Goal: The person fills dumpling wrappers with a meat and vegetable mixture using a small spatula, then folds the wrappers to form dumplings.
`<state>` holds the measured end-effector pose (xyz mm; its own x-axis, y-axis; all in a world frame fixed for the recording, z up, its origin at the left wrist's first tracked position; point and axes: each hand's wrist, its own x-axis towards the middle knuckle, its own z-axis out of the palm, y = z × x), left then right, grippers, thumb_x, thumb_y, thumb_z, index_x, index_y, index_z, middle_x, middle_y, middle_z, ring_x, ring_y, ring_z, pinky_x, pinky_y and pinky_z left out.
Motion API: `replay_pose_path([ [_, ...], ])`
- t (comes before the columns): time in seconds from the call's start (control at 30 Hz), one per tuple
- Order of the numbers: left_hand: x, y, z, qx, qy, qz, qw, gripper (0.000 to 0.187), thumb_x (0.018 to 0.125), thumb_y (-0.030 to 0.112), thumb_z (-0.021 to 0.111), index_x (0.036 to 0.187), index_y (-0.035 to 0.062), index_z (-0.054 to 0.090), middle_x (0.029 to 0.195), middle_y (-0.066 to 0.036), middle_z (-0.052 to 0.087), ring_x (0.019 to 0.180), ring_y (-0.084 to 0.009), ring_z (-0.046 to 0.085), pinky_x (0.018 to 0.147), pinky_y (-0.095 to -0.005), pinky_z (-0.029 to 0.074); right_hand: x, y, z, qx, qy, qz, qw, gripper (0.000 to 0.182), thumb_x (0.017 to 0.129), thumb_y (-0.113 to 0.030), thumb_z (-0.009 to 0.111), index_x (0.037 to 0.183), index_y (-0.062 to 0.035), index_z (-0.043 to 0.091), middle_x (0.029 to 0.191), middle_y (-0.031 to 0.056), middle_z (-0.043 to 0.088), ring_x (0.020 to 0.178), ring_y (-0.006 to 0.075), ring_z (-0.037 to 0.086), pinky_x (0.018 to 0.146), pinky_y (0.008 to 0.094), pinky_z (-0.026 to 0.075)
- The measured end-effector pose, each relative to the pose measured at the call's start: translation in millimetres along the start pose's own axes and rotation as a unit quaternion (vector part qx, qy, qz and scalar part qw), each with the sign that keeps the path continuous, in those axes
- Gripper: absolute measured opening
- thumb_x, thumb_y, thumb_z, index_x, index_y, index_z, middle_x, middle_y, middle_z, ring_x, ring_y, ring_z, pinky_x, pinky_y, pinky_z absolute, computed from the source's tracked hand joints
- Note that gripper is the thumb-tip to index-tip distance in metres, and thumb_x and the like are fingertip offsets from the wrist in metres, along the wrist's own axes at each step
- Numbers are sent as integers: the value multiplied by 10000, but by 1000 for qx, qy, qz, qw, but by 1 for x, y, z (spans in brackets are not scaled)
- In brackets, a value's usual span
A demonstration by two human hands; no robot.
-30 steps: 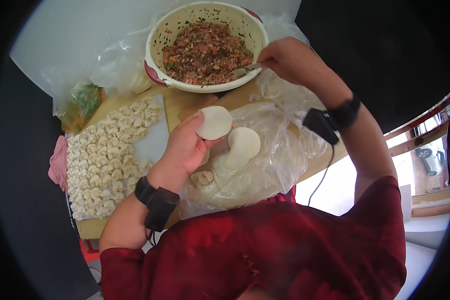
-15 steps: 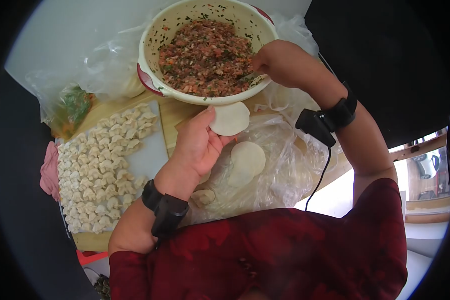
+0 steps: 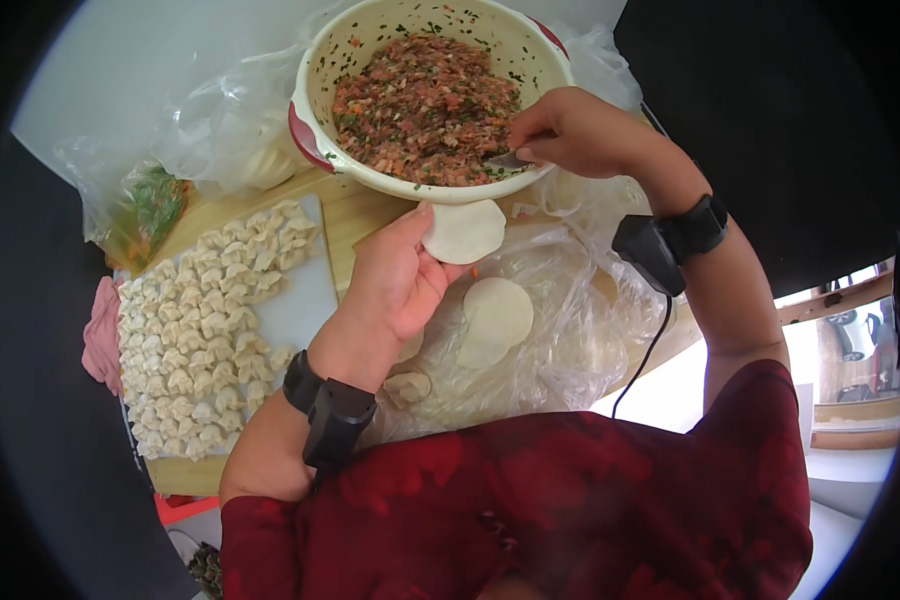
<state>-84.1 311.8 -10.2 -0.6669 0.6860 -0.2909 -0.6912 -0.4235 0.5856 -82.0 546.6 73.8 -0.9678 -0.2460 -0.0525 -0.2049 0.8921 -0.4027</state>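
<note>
My left hand point(image 3: 402, 275) holds a round, pale dough wrapper point(image 3: 465, 232) just below the near rim of a large cream bowl point(image 3: 315, 120). Inside the bowl lies minced filling point(image 3: 425, 105) with green and orange bits. My right hand point(image 3: 570, 130) is closed on a metal utensil point(image 3: 507, 160), whose tip touches the filling at the bowl's right side. More wrappers point(image 3: 498, 312) lie on clear plastic below my left hand. Near my left wrist a small folded dough piece point(image 3: 407, 387) rests on the plastic.
Many shaped dumplings point(image 3: 205, 330) stand in rows on a pale board point(image 3: 305, 300) at the left. Plastic bags point(image 3: 220, 130), one with green contents point(image 3: 150, 205), sit at the upper left. A pink cloth point(image 3: 102, 335) hangs by the left edge. Crumpled plastic point(image 3: 570, 350) spreads over the wooden table point(image 3: 355, 222).
The bowl has shifted slightly right and up. My right hand has moved a little, and the metal utensil shows more clearly. The wrapper in my left hand sits slightly further right.
</note>
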Motion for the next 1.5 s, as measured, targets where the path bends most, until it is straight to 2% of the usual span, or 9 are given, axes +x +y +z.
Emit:
replay_pose_path([
  [0.23,-5,2,2,7,3,-12,1000,419,1044,210,303,1362,-58,347,1359,-211,479,1246,-325,502,1061,-454,441,-28,4,20,232,18,24,972,170,896,-148,648,946,13,669,767,1,641,710,60,548,638,247,462],
  [0.33,-9,2,-1,8,-6,-12,1000,415,1043,211,308,1358,-57,345,1363,-209,473,1250,-333,496,1059,-460,442,-47,-10,41,252,98,18,963,106,854,-58,636,945,-18,672,791,52,664,732,161,608,657,292,478],
  [0.4,-12,2,1,12,7,-7,1000,409,1041,212,311,1346,-56,364,1345,-205,487,1235,-328,508,1040,-464,449,-57,-15,57,50,225,-156,961,167,815,-8,635,974,-41,674,869,85,665,774,243,636,668,337,496],
  [0.43,-14,2,2,18,16,1,1000,404,1039,213,313,1334,-55,382,1327,-201,501,1220,-324,519,1022,-468,455,-66,-21,62,25,221,-144,964,286,770,18,633,1036,-76,680,944,102,655,815,307,636,689,375,509],
  [0.53,-22,4,6,11,24,4,1000,404,1043,219,308,1329,-58,378,1318,-200,504,1214,-325,524,1017,-465,466,-76,-17,78,-43,276,-175,944,368,749,30,635,1092,-96,676,954,86,648,817,284,633,685,371,516],
  [0.67,-26,5,2,24,29,1,999,408,1043,223,311,1328,-61,373,1330,-205,494,1214,-333,524,1029,-473,461,-88,-12,79,-113,276,-181,937,399,738,41,632,1106,-109,678,956,79,645,838,270,630,689,360,524],
  [1.17,-31,-1,-4,5,-64,-39,997,486,1045,315,318,1345,-64,372,1347,-209,493,1232,-318,518,1040,-429,459,-106,-45,89,111,278,-130,945,315,777,70,622,1051,-74,683,947,113,651,835,289,639,734,336,531],
  [1.37,-34,1,-2,6,-49,-39,998,503,1045,332,313,1354,-60,369,1338,-203,504,1217,-319,531,1016,-416,481,-110,-43,80,213,283,-10,935,171,829,1,656,991,-43,684,835,100,627,735,191,619,627,288,502],
  [1.5,-30,4,-7,-6,-57,-48,997,480,1047,321,305,1348,-46,380,1325,-195,513,1204,-316,542,1015,-425,480,-105,-36,72,152,272,-25,950,176,825,6,640,989,-42,679,844,116,635,745,244,630,632,314,507],
])
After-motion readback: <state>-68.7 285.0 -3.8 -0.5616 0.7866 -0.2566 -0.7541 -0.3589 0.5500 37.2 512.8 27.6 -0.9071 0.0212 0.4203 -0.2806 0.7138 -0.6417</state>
